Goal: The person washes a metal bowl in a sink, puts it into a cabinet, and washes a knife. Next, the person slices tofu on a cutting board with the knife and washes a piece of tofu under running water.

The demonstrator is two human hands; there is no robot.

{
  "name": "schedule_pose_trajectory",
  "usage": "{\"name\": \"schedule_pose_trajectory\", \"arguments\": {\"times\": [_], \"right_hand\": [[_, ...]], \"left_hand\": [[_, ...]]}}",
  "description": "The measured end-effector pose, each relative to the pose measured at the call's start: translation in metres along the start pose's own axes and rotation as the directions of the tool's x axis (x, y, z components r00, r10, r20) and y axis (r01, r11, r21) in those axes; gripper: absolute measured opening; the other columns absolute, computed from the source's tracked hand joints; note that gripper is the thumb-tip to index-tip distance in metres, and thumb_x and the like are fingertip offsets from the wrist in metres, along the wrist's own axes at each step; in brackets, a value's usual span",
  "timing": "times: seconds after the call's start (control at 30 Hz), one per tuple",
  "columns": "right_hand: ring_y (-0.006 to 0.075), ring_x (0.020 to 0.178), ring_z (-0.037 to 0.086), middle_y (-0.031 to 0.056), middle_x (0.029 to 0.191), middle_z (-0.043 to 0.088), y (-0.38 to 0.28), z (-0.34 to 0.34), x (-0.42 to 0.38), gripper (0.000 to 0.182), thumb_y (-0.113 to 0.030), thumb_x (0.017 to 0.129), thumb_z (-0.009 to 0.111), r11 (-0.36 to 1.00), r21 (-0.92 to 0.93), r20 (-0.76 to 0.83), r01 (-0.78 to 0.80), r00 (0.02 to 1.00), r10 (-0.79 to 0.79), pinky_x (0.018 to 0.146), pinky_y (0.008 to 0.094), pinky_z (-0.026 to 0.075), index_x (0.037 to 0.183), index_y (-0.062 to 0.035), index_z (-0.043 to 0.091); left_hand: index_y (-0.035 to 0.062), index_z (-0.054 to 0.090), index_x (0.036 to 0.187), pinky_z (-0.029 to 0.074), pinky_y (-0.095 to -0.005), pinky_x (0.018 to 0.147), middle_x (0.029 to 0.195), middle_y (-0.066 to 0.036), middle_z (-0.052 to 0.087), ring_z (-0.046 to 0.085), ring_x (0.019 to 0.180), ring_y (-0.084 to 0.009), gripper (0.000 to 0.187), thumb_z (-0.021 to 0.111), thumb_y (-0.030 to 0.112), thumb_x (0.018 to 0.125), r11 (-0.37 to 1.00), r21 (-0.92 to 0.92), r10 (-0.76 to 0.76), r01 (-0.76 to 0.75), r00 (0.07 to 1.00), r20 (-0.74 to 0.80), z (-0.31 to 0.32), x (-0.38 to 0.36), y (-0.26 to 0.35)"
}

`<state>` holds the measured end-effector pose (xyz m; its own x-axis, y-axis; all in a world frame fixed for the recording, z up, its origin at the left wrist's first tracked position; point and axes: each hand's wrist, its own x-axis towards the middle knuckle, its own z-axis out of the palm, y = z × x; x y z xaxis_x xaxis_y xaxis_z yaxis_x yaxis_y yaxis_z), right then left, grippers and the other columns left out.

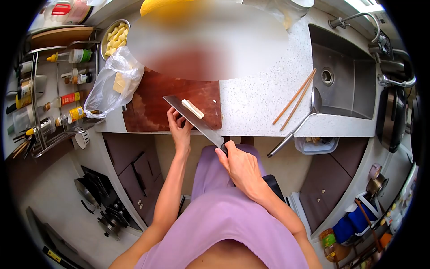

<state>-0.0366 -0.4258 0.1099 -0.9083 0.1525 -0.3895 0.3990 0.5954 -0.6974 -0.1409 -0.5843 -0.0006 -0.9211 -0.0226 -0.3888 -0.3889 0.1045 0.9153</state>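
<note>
My right hand (242,170) is wrapped round the dark handle of a kitchen knife (197,122). Its broad blade slants up and left over the front of the brown cutting board (148,105). My left hand (181,134) is at the near side of the blade with bent fingers. The blade's edge partly hides their tips, and what they hold, if anything, does not show. Just beyond the blade, pale white strips (192,109) lie side by side on the board. A tiny white bit (214,101) sits to their right.
A plastic bag (112,89) holding a pale yellowish piece overlaps the board's left side. Behind it stands a bowl of yellow chunks (117,38). Chopsticks (295,98) and a ladle (301,127) lie beside the sink (342,96). A spice rack (58,89) stands left. A blurred patch covers the counter's back.
</note>
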Motion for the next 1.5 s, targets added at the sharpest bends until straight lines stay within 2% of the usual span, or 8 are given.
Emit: {"name": "schedule_pose_trajectory", "arguments": {"times": [0.8,0.87,0.9,1.07,1.17,1.3,1.43,1.5], "right_hand": [[0.0366,0.046,0.057,0.0176,0.052,0.056,-0.007,0.004,0.027,0.039,-0.034,0.097,0.05,0.999,-0.034,0.069,-0.016,0.997,0.019,0.041,0.0436,0.044,0.079,-0.0001,0.047],[0.0368,0.047,0.058,0.0178,0.052,0.056,-0.007,0.006,0.029,0.039,-0.034,0.097,0.05,0.999,-0.033,0.066,-0.011,0.998,0.014,0.041,0.0439,0.044,0.079,0.0001,0.047],[0.037,0.047,0.058,0.018,0.052,0.056,-0.006,0.007,0.03,0.039,-0.034,0.097,0.05,1.0,-0.028,0.063,-0.01,0.998,0.012,0.041,0.0443,0.044,0.079,0.0001,0.047],[0.0377,0.048,0.058,0.0183,0.053,0.056,-0.002,0.009,0.025,0.039,-0.034,0.097,0.049,1.0,0.009,0.05,-0.025,0.998,0.025,0.042,0.0451,0.045,0.079,-0.0002,0.047],[0.0379,0.048,0.058,0.018,0.052,0.056,-0.001,0.009,0.021,0.039,-0.035,0.097,0.049,0.999,0.019,0.057,-0.039,0.998,0.038,0.041,0.0449,0.044,0.079,-0.0005,0.047],[0.0365,0.045,0.058,0.0168,0.051,0.055,-0.001,0.006,0.012,0.038,-0.035,0.096,0.051,0.999,-0.011,0.069,-0.054,0.996,0.054,0.039,0.0439,0.044,0.078,-0.0016,0.046],[0.0347,0.044,0.058,0.0158,0.049,0.055,0.003,0.01,0.01,0.038,-0.034,0.096,0.052,0.999,-0.028,0.041,-0.044,0.998,0.046,0.039,0.0427,0.045,0.077,-0.0023,0.046],[0.0376,0.048,0.057,0.0173,0.052,0.055,-0.001,0.006,0.014,0.037,-0.034,0.097,0.05,0.996,-0.008,0.093,-0.084,0.992,0.084,0.043,0.0454,0.044,0.079,-0.0015,0.046]], "left_hand": [[0.0082,0.039,0.132,0.056,-0.0289,0.08,0.118,-0.007,0.049,0.055,0.102,-0.0166,0.05,0.065,0.011,0.089,0.995,-0.054,-0.082,0.083,0.996,0.032,0.002,-0.003,0.014],[0.0147,0.037,0.132,0.052,-0.027,0.082,0.12,-0.002,0.048,0.054,0.108,-0.0116,0.046,0.052,-0.001,0.091,0.992,-0.008,-0.127,0.128,0.991,0.041,0.003,-0.003,0.015],[0.0147,0.037,0.132,0.052,-0.027,0.082,0.12,-0.002,0.048,0.054,0.108,-0.0116,0.046,0.052,-0.001,0.091,0.992,-0.006,-0.128,0.128,0.991,0.044,0.004,-0.003,0.016],[0.0072,0.043,0.132,0.057,-0.0263,0.074,0.119,-0.005,0.052,0.059,0.099,-0.0138,0.041,0.057,0.005,0.093,0.994,-0.058,-0.093,0.089,0.993,-0.072,0.01,-0.002,0.01],[0.0063,0.045,0.131,0.057,-0.0246,0.071,0.122,-0.006,0.053,0.059,0.098,-0.0129,0.039,0.056,0.003,0.093,0.995,-0.065,-0.088,0.081,0.988,-0.124,0.014,-0.004,0.008],[0.0057,0.045,0.131,0.056,-0.0242,0.071,0.125,-0.007,0.054,0.059,0.101,-0.0125,0.038,0.056,0.004,0.094,0.995,-0.064,-0.083,0.074,0.987,-0.138,0.014,-0.004,0.006],[0.0047,0.046,0.13,0.056,-0.0252,0.072,0.12,-0.007,0.058,0.06,0.099,-0.0128,0.037,0.055,0.003,0.094,0.993,-0.032,-0.115,0.111,0.981,-0.157,0.019,-0.006,0.012],[0.0045,0.046,0.129,0.056,-0.0257,0.073,0.118,-0.007,0.059,0.061,0.098,-0.013,0.036,0.055,0.004,0.094,0.992,-0.022,-0.123,0.121,0.98,-0.156,0.018,-0.005,0.013]]}}
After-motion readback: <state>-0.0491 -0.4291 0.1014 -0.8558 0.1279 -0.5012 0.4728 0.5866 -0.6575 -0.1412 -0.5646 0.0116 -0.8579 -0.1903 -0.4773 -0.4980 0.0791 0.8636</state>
